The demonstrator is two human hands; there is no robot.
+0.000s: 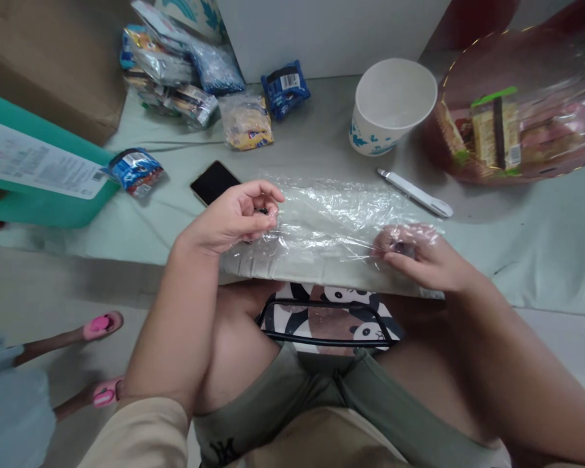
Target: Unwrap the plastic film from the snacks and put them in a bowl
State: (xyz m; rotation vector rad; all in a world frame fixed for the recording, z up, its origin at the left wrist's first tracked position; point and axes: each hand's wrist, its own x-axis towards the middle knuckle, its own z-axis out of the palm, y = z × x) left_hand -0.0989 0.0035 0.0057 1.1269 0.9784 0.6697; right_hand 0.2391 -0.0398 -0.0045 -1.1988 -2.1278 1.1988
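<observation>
A crinkled sheet or bag of clear plastic stretches between my two hands just above the table edge. My left hand pinches its left side between thumb and curled fingers. At the other end, my right hand is closed on the plastic, and some of the film lies over its fingers. A dark-screened phone sits just behind my left hand, partly covered by it. Beyond my right hand lies a white slim cutter-like tool.
A white paper tub with blue leaves stands behind. To its right is a gold-rimmed basket with wrapped snacks. Blue snack packs, a yellow pack and a packet pile lie back left, near a green box. Another person's pink shoes show lower left.
</observation>
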